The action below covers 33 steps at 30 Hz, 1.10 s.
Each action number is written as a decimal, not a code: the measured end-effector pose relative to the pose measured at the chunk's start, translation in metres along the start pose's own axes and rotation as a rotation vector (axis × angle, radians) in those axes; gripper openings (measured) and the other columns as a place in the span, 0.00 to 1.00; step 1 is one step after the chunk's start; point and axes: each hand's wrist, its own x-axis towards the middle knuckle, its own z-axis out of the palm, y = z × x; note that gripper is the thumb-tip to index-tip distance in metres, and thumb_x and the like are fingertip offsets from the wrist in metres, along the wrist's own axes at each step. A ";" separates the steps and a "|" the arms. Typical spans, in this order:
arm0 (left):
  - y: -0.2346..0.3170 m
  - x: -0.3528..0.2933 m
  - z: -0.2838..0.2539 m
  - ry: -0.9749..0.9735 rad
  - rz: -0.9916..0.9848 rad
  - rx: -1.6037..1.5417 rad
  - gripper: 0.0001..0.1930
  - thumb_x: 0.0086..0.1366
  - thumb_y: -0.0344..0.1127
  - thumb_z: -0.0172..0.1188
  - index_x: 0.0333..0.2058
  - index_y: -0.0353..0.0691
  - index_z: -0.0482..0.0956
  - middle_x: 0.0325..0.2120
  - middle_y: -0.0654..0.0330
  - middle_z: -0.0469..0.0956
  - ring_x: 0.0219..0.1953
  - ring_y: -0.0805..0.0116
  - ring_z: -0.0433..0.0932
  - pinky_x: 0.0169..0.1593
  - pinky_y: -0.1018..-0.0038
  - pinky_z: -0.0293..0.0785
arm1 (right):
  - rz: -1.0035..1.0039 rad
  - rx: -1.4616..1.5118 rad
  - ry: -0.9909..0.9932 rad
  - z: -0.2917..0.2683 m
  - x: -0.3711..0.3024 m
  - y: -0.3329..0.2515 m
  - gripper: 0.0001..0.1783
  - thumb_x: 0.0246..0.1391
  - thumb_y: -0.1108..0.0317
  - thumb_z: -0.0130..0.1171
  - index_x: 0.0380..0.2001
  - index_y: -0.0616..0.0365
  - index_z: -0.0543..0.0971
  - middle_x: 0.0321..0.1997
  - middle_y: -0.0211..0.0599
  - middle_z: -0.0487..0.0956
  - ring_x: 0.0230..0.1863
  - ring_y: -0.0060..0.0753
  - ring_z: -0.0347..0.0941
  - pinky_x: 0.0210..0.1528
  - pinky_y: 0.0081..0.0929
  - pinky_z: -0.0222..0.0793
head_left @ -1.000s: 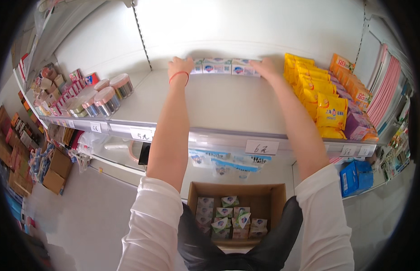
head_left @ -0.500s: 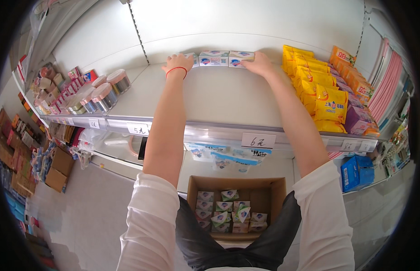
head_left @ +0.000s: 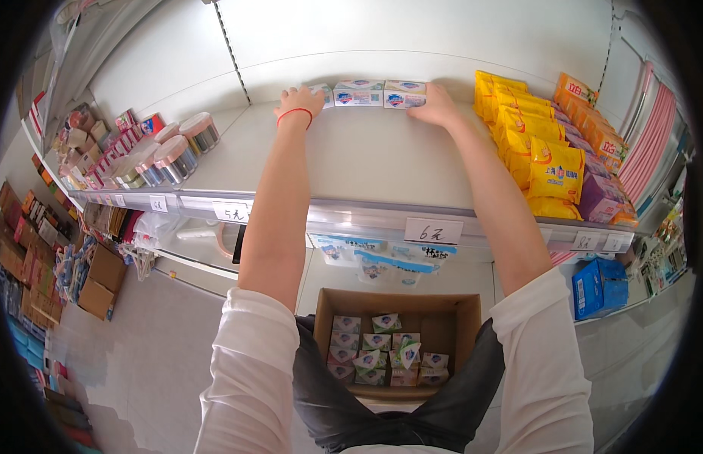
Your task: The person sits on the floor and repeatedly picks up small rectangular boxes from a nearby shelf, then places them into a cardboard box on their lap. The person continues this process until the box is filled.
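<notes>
Three soap boxes stand in a row at the back of the white shelf, against the rear panel. My left hand, with a red cord on its wrist, grips the left box and covers much of it. The middle box sits untouched between my hands. My right hand holds the outer end of the right box, thumb at its front. Below the shelf, between my legs, an open cardboard carton holds several more soap boxes, some tilted.
Yellow packets and orange packs line the shelf's right side. Pink-lidded jars and small boxes stand at left. Price cards hang along the front edge. A blue package sits lower right; cartons stand on the left floor.
The row of soap boxes has shifted slightly back toward the rear panel with both hands on it. My right thumb has moved toward the right box's outer end.
</notes>
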 end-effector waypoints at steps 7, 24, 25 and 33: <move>0.006 -0.005 -0.009 0.040 -0.007 0.048 0.30 0.54 0.60 0.44 0.49 0.45 0.69 0.56 0.59 0.59 0.58 0.63 0.54 0.54 0.60 0.56 | 0.030 -0.024 0.003 -0.001 0.005 0.004 0.37 0.28 0.57 0.63 0.43 0.70 0.69 0.50 0.54 0.67 0.53 0.44 0.62 0.54 0.28 0.61; 0.009 -0.016 -0.010 0.078 0.011 0.070 0.39 0.44 0.68 0.51 0.45 0.40 0.72 0.53 0.51 0.62 0.57 0.60 0.56 0.52 0.60 0.57 | 0.099 -0.025 0.008 -0.016 0.000 0.000 0.46 0.24 0.46 0.66 0.44 0.72 0.68 0.53 0.55 0.63 0.55 0.46 0.60 0.54 0.29 0.60; 0.009 -0.017 -0.012 0.095 0.004 0.089 0.38 0.44 0.68 0.51 0.44 0.41 0.72 0.52 0.54 0.63 0.56 0.61 0.57 0.51 0.62 0.58 | 0.117 -0.031 0.029 -0.018 -0.002 -0.002 0.46 0.24 0.46 0.67 0.44 0.71 0.68 0.53 0.55 0.63 0.56 0.45 0.60 0.54 0.29 0.60; 0.008 -0.021 -0.023 0.149 -0.079 0.074 0.34 0.38 0.70 0.56 0.28 0.41 0.77 0.27 0.57 0.77 0.34 0.65 0.76 0.35 0.72 0.71 | 0.196 -0.185 -0.029 -0.030 -0.012 -0.023 0.40 0.19 0.46 0.68 0.36 0.64 0.75 0.45 0.47 0.71 0.46 0.36 0.68 0.43 0.26 0.66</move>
